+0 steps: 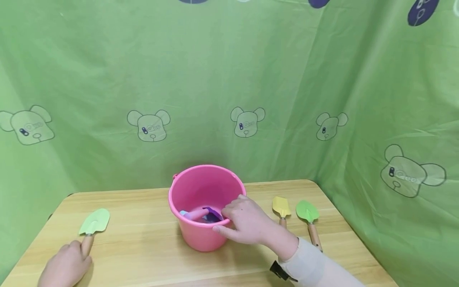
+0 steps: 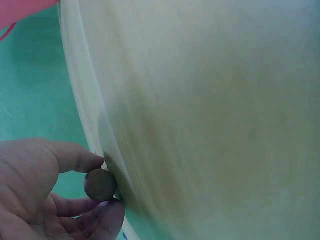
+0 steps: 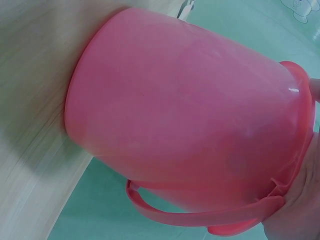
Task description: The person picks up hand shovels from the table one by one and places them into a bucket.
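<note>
Got creased green fabric sheeting [image 1: 201, 59] hung round the back and sides, printed with line-drawn bear heads [image 1: 247, 123] plus some dark purple blobs [image 1: 423, 12] up top. Also got a pale wood-grain table [image 1: 140, 255] with rounded far corners and, over on its right, a squarish yellow trowel [image 1: 281, 206] just beside a rounder bright green trowel [image 1: 307, 211], both wooden-handled.

Left of the bucket [image 1: 204, 238], the left hand [image 1: 66, 264], cut off below, covers part of the pale green shovel [image 1: 96, 221]. Right of the bucket, the right arm [image 1: 319, 265] hides the yellow shovel's [image 1: 281, 206] lower end. Inside the bucket, overlapping things [image 1: 197, 214] are partly hidden.
</note>
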The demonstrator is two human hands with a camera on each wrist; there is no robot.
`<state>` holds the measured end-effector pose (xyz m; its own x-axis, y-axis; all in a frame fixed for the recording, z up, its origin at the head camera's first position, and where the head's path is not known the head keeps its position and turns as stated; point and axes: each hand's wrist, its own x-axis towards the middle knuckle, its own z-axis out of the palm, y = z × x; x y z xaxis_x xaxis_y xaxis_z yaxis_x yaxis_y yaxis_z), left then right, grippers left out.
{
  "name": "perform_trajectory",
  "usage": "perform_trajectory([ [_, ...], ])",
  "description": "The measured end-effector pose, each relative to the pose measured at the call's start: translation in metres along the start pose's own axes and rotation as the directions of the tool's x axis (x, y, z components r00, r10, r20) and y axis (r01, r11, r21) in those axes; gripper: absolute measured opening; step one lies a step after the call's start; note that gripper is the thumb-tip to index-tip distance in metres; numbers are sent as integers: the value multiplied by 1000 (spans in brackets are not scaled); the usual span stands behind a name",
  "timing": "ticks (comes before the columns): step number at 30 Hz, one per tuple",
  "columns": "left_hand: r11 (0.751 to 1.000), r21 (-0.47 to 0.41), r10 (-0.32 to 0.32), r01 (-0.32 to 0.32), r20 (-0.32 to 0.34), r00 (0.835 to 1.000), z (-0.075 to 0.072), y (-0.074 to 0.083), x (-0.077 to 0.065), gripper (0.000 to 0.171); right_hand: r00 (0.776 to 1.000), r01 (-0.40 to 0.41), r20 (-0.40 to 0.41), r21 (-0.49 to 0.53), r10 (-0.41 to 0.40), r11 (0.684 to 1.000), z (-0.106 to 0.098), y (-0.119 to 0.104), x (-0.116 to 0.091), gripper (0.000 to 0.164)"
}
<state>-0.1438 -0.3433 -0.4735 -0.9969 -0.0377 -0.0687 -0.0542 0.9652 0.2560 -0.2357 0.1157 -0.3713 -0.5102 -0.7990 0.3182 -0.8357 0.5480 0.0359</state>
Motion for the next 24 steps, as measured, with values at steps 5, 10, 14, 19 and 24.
perform_trajectory([
  [5,999,34,18,-18,3,1000,1,0,0,23,1000,-1,4,2,1,1000,0,0,0,43],
  [10,1000,18,0,0,24,1000,1,-1,0,23,1000,7,-3,-3,-7,1000,1,0,0,43],
  [14,1000,16,-6,5,42,999,1,-2,-1,26,1000,14,-9,-6,-14,1000,2,1,0,43],
  [19,997,-38,-68,70,57,996,0,-3,1,28,1000,13,-12,-4,-13,1000,1,1,0,43],
  [24,995,-58,-84,87,58,995,-3,-3,1,31,1000,15,-13,-2,-15,1000,1,1,0,43],
])
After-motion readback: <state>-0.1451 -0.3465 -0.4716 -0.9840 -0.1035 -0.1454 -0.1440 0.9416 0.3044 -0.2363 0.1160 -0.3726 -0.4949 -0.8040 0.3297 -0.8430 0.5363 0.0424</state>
